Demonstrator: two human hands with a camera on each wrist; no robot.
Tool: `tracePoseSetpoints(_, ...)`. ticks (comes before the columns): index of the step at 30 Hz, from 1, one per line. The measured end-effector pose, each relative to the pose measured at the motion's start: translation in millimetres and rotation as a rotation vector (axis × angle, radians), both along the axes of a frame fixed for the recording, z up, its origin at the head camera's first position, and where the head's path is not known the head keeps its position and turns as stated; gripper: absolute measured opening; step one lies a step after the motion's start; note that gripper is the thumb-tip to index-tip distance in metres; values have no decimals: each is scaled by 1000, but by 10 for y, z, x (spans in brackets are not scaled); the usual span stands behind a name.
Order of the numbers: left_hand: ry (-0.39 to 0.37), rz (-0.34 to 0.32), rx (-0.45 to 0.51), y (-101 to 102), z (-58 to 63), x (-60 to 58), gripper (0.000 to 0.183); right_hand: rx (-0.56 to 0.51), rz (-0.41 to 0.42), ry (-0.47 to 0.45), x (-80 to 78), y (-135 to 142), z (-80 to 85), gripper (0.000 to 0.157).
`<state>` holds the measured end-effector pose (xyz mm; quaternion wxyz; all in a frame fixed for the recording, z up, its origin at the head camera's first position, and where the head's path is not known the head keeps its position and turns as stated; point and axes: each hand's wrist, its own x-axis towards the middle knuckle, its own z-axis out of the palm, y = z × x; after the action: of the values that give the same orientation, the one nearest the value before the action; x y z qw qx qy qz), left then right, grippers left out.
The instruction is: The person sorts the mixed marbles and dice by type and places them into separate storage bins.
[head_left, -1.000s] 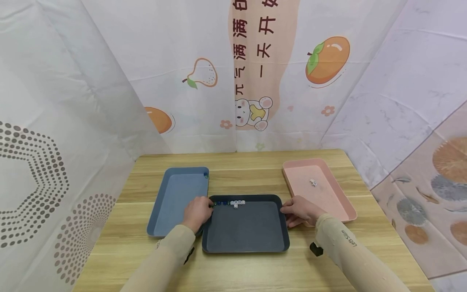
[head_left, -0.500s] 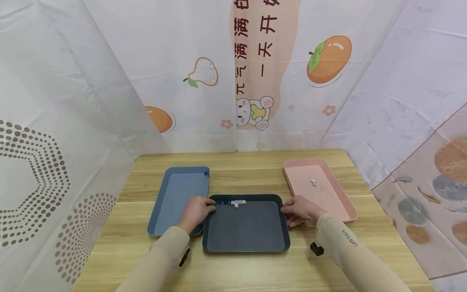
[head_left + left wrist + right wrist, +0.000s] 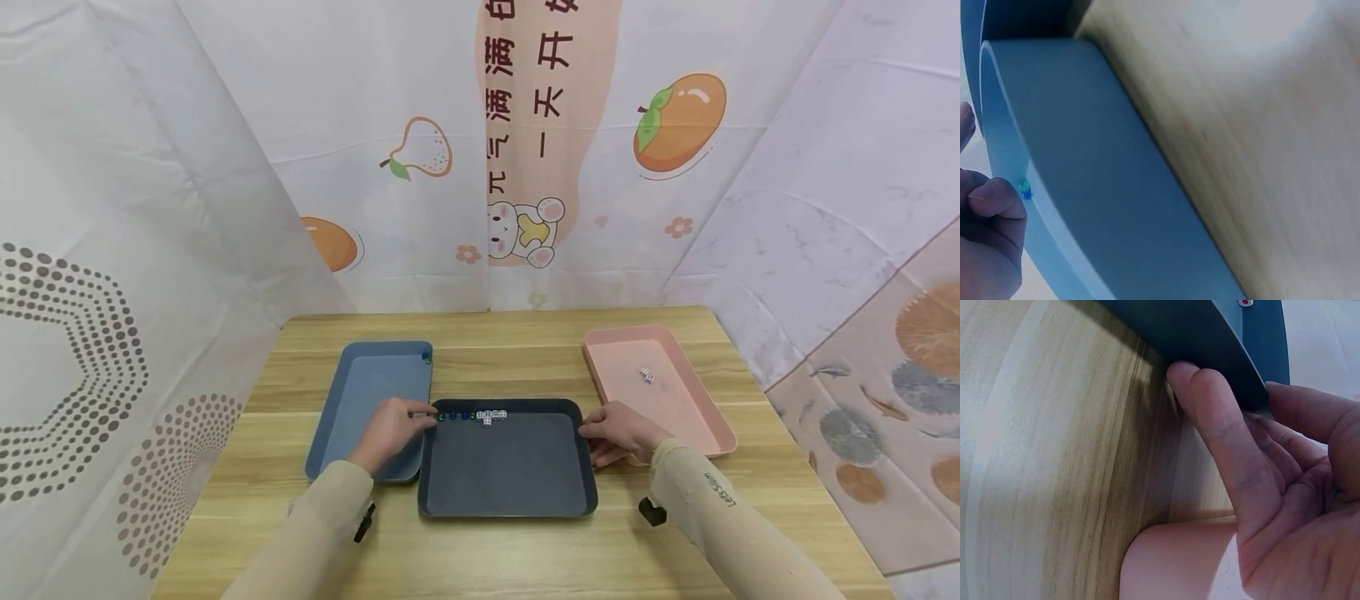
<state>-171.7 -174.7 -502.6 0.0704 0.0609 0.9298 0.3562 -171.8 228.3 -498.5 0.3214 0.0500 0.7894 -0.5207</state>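
In the head view a dark grey tray (image 3: 510, 467) lies at the middle of the table. Along its far wall runs a row of small green and blue pieces (image 3: 457, 415), followed by several white dice (image 3: 491, 414), one of them set just in front. My left hand (image 3: 390, 429) reaches over the blue tray (image 3: 367, 379) to the dark tray's far left corner, thumb and forefinger apart beside the end green piece. With thumb at the rim and fingers against the outer wall, my right hand (image 3: 622, 429) holds the dark tray's right side; this shows in the right wrist view too.
A small green and blue piece (image 3: 427, 357) sits in the blue tray's far right corner. On the right, a pink tray (image 3: 693, 412) holds a few white dice (image 3: 647, 375). Printed curtains (image 3: 420, 242) hang behind and beside the wooden table (image 3: 510, 558).
My left hand has drawn back leftward from the dark tray's corner, its thumb and forefinger now parted, uncovering the end green piece. My right hand stays at the tray's side.
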Motion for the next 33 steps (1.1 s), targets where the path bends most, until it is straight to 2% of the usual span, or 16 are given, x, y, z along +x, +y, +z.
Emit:
tracePoseSetpoints(6,10,-1,44,-139,15,-33,17,-1,4,6,-3,3,-8,20)
tracePoseSetpoints(10,-13,25,75,-219,56,-56,17,-4,8,5,-7,3,-10,21)
tracePoseSetpoints(19,-14,43,34,-352,127,-121,21,8,5,2,-13,5,-3,21)
tracePoseSetpoints(33,22,41,-7,-572,116,-235,23,13,19,15,-9,22,-15,24)
